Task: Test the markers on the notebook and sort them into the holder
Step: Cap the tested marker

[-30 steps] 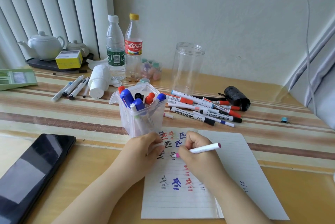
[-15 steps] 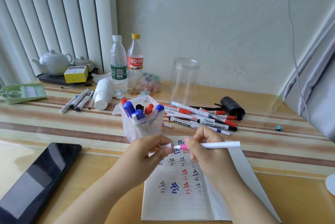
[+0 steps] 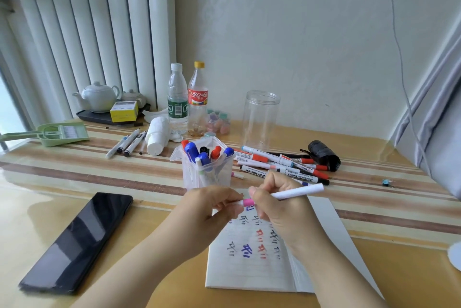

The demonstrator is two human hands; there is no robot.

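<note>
Both hands now lifted higher, left pinching cap, right gripping white pink-banded marker.

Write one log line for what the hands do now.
right hand: holds pink marker | left hand: pinches its cap end | over notebook | holder: has markers

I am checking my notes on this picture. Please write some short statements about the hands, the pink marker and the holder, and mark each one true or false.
1. The right hand holds the pink marker. True.
2. The left hand rests flat on the phone. False: it pinches the cap at the marker's pink end; the phone lies untouched.
3. The holder has markers in it. True.
4. The notebook page is blank. False: it has black, blue and red marks.
5. The clear jar is full of markers. False: it looks empty.
</note>
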